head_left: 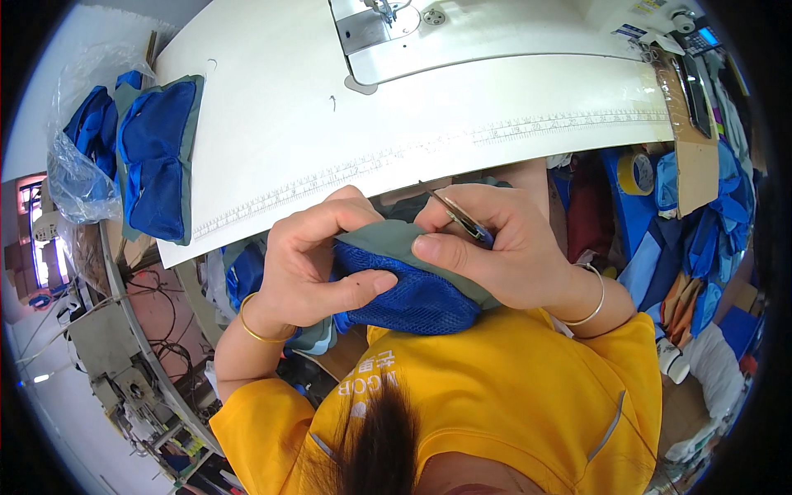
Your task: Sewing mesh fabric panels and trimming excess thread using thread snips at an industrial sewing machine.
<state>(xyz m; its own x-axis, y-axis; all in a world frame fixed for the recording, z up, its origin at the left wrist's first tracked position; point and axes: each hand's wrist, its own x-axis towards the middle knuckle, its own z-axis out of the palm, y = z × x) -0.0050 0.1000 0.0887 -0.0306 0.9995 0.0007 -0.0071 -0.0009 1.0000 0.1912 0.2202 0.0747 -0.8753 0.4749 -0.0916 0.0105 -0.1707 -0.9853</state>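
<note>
The mesh piece (412, 297) is rough, matt cloth; the tabletop (272, 124) smooth; the bag (80, 194) glossy plastic.

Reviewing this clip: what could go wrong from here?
Two possible risks. The right hand holds a pointed metal tool while pinching the blue-and-grey mesh piece, so the tip might snag or nick the fabric, or prick the left hand gripping its other side. Also, the blue-and-grey pieces lying at the left edge of the white table could slip off if bumped.

A sewing machine (495, 33) and fabrics (711, 256) indicate a workshop.
</note>
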